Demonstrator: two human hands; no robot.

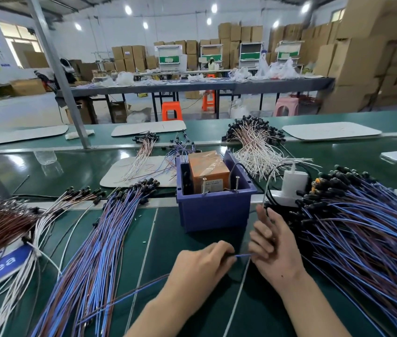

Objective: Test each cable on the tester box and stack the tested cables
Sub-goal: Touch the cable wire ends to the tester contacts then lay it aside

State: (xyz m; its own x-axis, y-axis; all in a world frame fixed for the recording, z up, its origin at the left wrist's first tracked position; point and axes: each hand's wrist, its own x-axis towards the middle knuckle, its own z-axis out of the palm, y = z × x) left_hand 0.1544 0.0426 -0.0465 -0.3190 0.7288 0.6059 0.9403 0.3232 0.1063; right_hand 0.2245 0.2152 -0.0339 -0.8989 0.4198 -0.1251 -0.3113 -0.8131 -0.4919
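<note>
Head view: the left hand (202,266) is curled, pinching a thin blue cable (243,255) near the front edge of the green bench (168,229), just before the box (214,212); the cable runs level across to the right hand (274,246), whose forefinger stands straight while its lower fingers curl; whether they grip it I cannot tell. The box is a square purple plastic tub mid-bench, holding an orange taped block (207,170) and two upright metal pins (203,184); a stack (90,251) of glossy blue-and-brown wires with black moulded ends fans toward the left edge; a denser heap (374,239) covers the right edge.
</note>
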